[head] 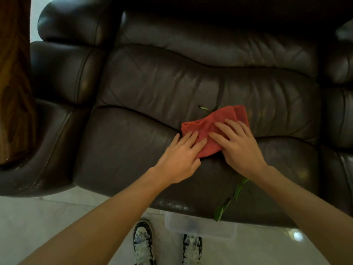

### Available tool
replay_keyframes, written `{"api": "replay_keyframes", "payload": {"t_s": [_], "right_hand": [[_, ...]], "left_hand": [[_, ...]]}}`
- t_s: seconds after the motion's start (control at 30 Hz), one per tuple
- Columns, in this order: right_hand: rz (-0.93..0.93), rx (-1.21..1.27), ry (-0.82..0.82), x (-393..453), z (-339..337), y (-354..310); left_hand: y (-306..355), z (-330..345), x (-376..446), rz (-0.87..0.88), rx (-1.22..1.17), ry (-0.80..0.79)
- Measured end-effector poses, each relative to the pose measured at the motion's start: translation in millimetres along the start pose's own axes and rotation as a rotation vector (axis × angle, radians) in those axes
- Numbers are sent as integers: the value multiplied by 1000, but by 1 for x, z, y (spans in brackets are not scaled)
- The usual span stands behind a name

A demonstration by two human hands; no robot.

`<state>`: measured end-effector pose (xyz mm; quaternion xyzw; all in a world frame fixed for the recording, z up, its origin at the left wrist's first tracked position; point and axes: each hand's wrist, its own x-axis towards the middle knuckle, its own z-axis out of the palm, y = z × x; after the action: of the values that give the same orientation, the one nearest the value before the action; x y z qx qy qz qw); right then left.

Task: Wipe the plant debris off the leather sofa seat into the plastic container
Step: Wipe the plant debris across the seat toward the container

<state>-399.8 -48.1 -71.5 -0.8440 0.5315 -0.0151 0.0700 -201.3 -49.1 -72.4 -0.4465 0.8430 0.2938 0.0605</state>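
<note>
A red cloth (214,121) lies crumpled on the dark brown leather sofa seat (124,146). My left hand (181,155) rests flat on the cloth's near left corner, fingers spread. My right hand (238,144) presses flat on its right half. A small green stem piece (203,108) lies on the seat just beyond the cloth. A leafy green sprig (232,197) hangs over the seat's front edge below my right wrist. A clear plastic container (200,225) stands on the floor against the sofa front, directly under that sprig.
The sofa's padded left armrest (61,77) and backrest (210,41) bound the seat. Another cushion (340,115) adjoins on the right. My two patterned shoes (143,243) stand on the pale tiled floor beside the container. A brown curtain (13,83) hangs at far left.
</note>
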Motion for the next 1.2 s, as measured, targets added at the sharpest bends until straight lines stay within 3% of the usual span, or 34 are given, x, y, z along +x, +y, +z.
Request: {"api": "replay_keyframes", "payload": {"t_s": [0.2, 0.33, 0.4, 0.5, 0.63, 0.83, 0.93, 1.1, 1.2], "right_hand": [[-8, 108, 193, 22, -44, 6], [65, 106, 313, 58, -59, 18], [106, 85, 192, 76, -55, 22], [172, 144, -126, 89, -31, 27], [212, 233, -85, 68, -12, 16], [112, 169, -226, 1, -23, -8], [84, 184, -160, -3, -35, -12], [-39, 91, 116, 34, -49, -19], [-164, 6, -18, 60, -42, -20]], "left_hand": [[9, -44, 4, 74, -71, 299], [0, -73, 32, 80, 33, 525], [-11, -76, 46, 12, 117, 482], [-22, -59, 65, -132, 162, 258], [-9, -26, 60, -176, 131, 238], [9, -3, -1, -13, 29, 92], [19, -12, -14, 0, -17, 176], [16, -23, -18, -93, -31, 488], [6, -15, -16, -211, -19, 486]]}}
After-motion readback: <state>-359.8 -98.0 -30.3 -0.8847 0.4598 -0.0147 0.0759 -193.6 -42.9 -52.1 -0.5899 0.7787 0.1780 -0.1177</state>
